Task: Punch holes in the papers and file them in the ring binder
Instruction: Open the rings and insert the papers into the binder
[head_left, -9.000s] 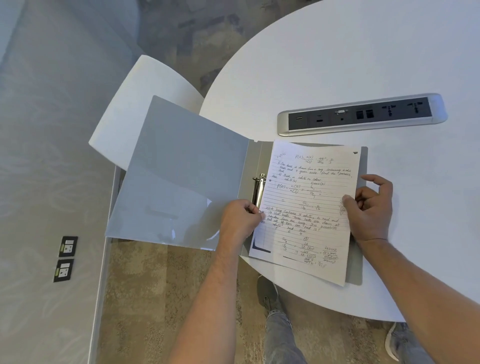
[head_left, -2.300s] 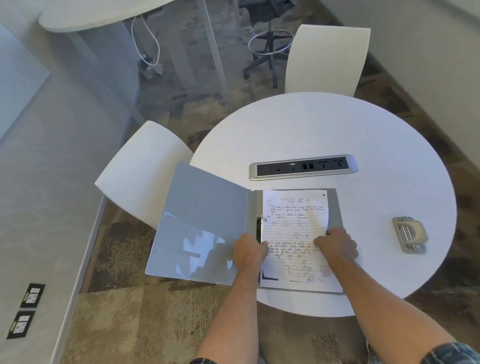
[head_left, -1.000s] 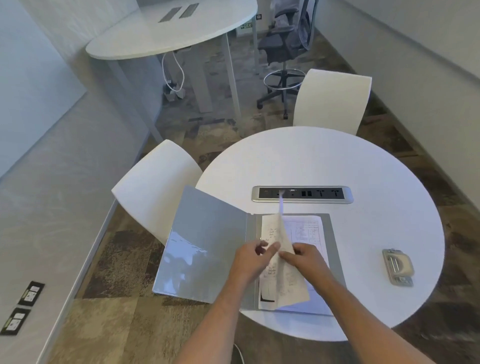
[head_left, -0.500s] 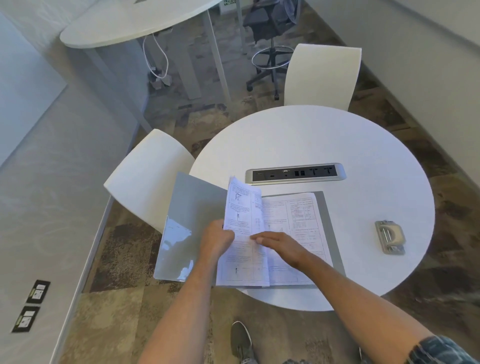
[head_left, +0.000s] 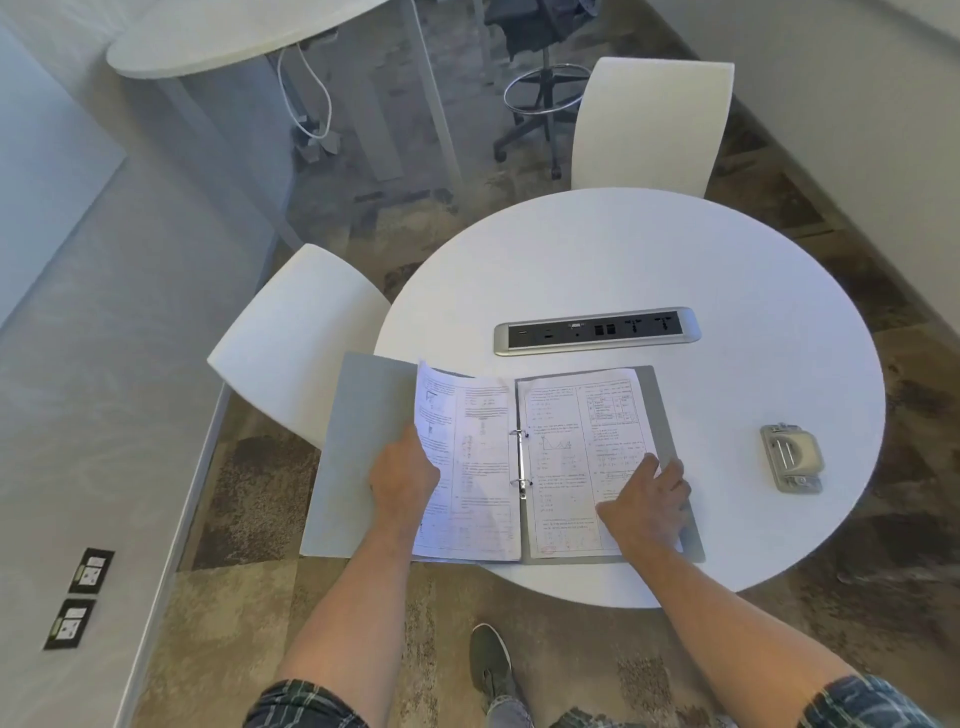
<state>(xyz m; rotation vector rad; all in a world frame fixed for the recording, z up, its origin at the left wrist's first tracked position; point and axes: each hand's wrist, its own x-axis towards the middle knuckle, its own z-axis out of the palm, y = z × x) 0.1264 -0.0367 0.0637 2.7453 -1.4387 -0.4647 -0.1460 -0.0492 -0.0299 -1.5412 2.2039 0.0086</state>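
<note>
Filing stage, by the look of it: grey ring binder (head_left: 670, 447) open flat at the near edge of the round white desk (head_left: 649, 249), front cover (head_left: 363, 447) hanging out past the rim toward a white chair (head_left: 296, 332). Printed papers already threaded on the two metal rings (head_left: 519, 457) at the spine, with turned sheets (head_left: 478, 467) lying over to the left and a printed page (head_left: 571, 447) flat on the right half. Left hand (head_left: 402, 475) at the outer edge of the turned sheets, grip closed round that edge with thumb under the paper, top corner curling up off the cover. Right hand (head_left: 647, 501) spread flat on the lower right of the right-hand page, grip wide, fingers straight and pressing, holding nothing. Hole punch (head_left: 792, 457) well apart to the right on the desk, untouched, nothing under it. Power strip (head_left: 597, 331) set into the desk just beyond the binder. No loose, unpunched sheets visible anywhere, so punching seems done and the work looks close to finished. Likely next: lay the left sheets down or turn them back onto the right stack, check the rings are snapped shut (cannot tell from here), then swing the cover over without creasing the lifted corner.
</note>
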